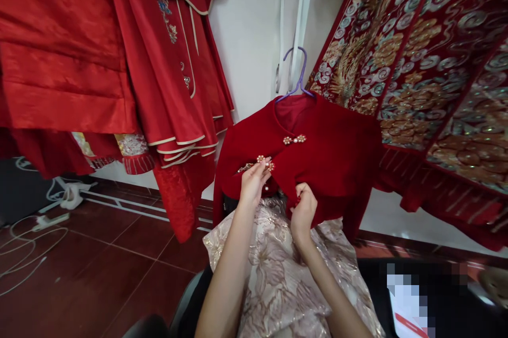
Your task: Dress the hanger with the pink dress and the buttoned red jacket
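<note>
A short dark red jacket [333, 153] hangs on a purple hanger [300, 76] in front of me. Its upper beaded flower clasp [294, 139] is fastened at the neck. My left hand [253, 183] pinches a lower beaded flower clasp [270, 166] at the front opening, fingertips on the beads. Lower and to the right, my right hand [304, 210] is closed on the jacket's front edge, its fingertips partly hidden. Below the jacket, a shiny beige-pink floral cloth [278, 274] spreads under my forearms.
Red garments with pale trim [178, 63] hang at the left. An embroidered dark red garment [428, 63] hangs at the right. White cables [27, 243] and a power strip [51, 221] lie on the tiled floor. A partly blurred phone-like object [408, 322] is at lower right.
</note>
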A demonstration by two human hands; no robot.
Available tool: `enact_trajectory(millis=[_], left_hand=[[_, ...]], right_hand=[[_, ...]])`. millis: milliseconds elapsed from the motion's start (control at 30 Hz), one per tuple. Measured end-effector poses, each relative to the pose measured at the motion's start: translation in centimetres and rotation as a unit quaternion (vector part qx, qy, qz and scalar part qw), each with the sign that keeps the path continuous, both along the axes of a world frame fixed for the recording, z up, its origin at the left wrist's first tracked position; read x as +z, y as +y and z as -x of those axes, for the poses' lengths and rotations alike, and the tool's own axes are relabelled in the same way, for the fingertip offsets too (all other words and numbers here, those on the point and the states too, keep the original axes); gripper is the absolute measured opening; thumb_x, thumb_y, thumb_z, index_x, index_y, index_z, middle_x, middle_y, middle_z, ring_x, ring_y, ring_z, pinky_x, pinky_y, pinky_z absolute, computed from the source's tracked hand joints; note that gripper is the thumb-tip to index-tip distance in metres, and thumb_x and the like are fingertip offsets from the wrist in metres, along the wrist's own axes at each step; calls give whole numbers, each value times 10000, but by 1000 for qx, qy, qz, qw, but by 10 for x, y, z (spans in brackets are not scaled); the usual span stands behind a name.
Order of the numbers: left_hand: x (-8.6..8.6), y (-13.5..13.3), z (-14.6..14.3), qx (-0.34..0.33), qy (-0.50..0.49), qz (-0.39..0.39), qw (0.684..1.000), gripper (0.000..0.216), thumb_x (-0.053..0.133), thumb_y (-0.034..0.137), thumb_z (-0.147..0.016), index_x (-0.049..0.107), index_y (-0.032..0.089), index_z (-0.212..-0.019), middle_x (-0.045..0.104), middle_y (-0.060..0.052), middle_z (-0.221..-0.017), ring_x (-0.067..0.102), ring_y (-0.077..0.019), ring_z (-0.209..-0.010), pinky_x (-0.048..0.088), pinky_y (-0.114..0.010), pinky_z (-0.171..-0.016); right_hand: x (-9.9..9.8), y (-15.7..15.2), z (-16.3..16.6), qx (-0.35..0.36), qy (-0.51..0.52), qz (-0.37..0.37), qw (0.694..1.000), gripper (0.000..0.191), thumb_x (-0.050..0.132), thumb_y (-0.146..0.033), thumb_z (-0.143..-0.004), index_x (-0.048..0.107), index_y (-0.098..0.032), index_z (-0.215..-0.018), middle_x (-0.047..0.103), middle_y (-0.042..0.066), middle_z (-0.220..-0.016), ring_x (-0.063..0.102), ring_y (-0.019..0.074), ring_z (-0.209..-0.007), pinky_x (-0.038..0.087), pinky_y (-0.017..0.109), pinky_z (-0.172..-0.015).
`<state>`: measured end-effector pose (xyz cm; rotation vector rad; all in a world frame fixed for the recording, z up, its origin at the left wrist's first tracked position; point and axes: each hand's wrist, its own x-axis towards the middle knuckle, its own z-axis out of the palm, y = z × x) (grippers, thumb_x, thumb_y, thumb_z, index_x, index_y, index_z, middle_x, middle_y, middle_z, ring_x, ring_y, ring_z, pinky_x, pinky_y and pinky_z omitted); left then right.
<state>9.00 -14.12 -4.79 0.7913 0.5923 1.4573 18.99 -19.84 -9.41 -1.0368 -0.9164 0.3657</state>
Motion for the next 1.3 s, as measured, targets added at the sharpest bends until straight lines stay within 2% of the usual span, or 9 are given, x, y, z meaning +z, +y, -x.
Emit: enact_trajectory(millis=[400,533,600,667,767,867,933,1167,1300], left_hand=[[-4,16,-8,57,79,-11,995,172,779,261,-657,726,116,-735,738,-81,-814,682,-154,-749,530,-340,-845],[7,20,-6,-22,188,-7,982,285,765,399,-677,700,122,-694,723,-73,-769,664,-144,-704,541,-323,-789],[22,22,-2,-67,310,-45,947,363,687,481,-744,691,124,-677,710,-75,-739,654,-157,-678,545,-328,-737],[43,24,-1,-20,427,-146,892,329,628,454,-801,700,140,-734,704,-63,-760,644,-161,-683,536,-323,-721],[76,29,-7,145,544,-353,748,182,610,307,-824,693,196,-942,685,-50,-936,620,-174,-830,502,-323,-792],[100,32,-19,163,651,-440,596,170,610,302,-820,692,208,-935,633,-75,-961,562,-234,-961,478,-348,-782],[111,33,-25,141,682,-476,537,156,606,316,-827,694,203,-890,619,-75,-941,545,-242,-970,462,-364,-800],[126,43,-19,119,649,-589,467,93,575,269,-858,630,195,-871,645,-8,-825,581,-185,-921,192,-507,-1121],[124,53,-21,105,646,-603,456,59,551,221,-866,599,187,-868,659,0,-787,600,-177,-895,88,-535,-1159]], right_hand=[[-2,1,5,61,-1,8,998,164,335,-229,-823,357,-211,-662,345,-56,-609,302,105,-527,265,239,-542],[1,1,2,64,-8,10,998,187,344,-233,-829,348,-210,-644,335,-58,-593,304,106,-531,256,238,-539],[5,-1,0,45,-4,-5,999,196,341,-225,-822,339,-211,-626,331,-56,-580,310,108,-536,255,241,-539],[11,-5,-3,4,-10,-38,999,196,336,-202,-802,328,-212,-606,332,-50,-571,315,111,-541,252,247,-538],[22,-12,-12,-70,-31,-95,992,203,327,-169,-776,316,-212,-578,335,-41,-559,322,113,-540,252,255,-537],[34,-20,-28,-127,-30,-154,979,228,328,-156,-768,309,-209,-547,347,-33,-545,342,112,-536,271,257,-542],[45,-26,-42,-176,-15,-195,965,226,350,-153,-754,337,-202,-534,385,-25,-550,379,111,-550,295,255,-551],[85,-56,-66,-142,151,-361,909,106,445,-116,-666,454,-200,-603,379,-48,-526,328,86,-422,197,195,-354],[91,-65,-58,-107,135,-359,917,156,423,-56,-627,481,-194,-581,388,-44,-506,326,81,-410,202,190,-330]])
